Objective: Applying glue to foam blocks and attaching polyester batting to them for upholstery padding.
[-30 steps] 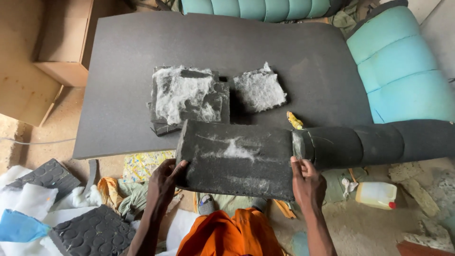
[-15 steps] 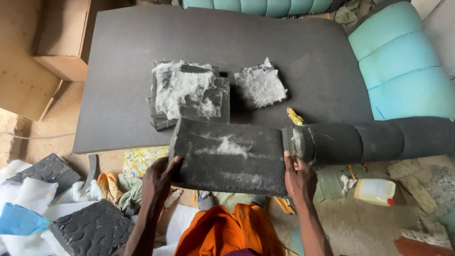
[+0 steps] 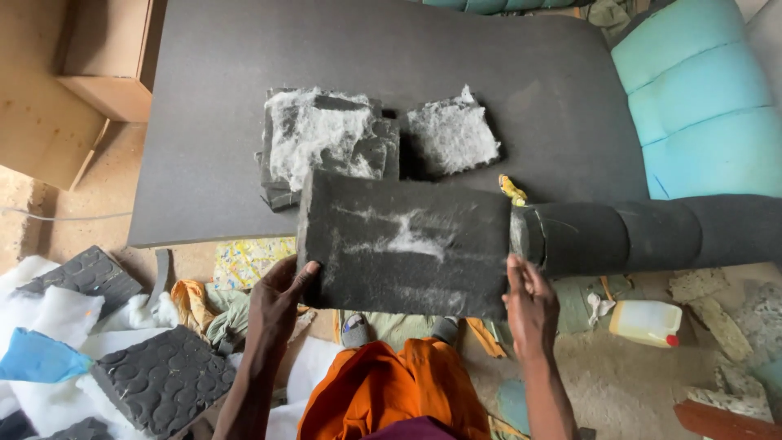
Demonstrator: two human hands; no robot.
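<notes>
I hold a dark grey rectangular foam slab (image 3: 405, 244), streaked with white fibre, flat in front of me. My left hand (image 3: 275, 303) grips its lower left edge and my right hand (image 3: 529, 308) grips its lower right corner. Behind it, on a big dark grey foam sheet (image 3: 375, 65), lies a stack of grey foam pieces (image 3: 326, 143) covered in white fluff, and beside that a smaller fluffy square piece (image 3: 450, 134). A long rolled dark foam cylinder (image 3: 652, 232) butts against the slab's right end.
A small yellow object (image 3: 513, 190) lies on the sheet near the cylinder. A white plastic jug with a red cap (image 3: 645, 323) lies on the floor at right. Embossed dark foam tiles (image 3: 159, 379), white wadding and a blue scrap (image 3: 37, 358) sit at lower left. Teal cushions (image 3: 700, 98) stand right; a wooden box (image 3: 110, 57) upper left.
The slab in my hands has stayed at the sheet's front edge, shifting slightly left relative to the stack. Both hands keep their hold on its lower edge.
</notes>
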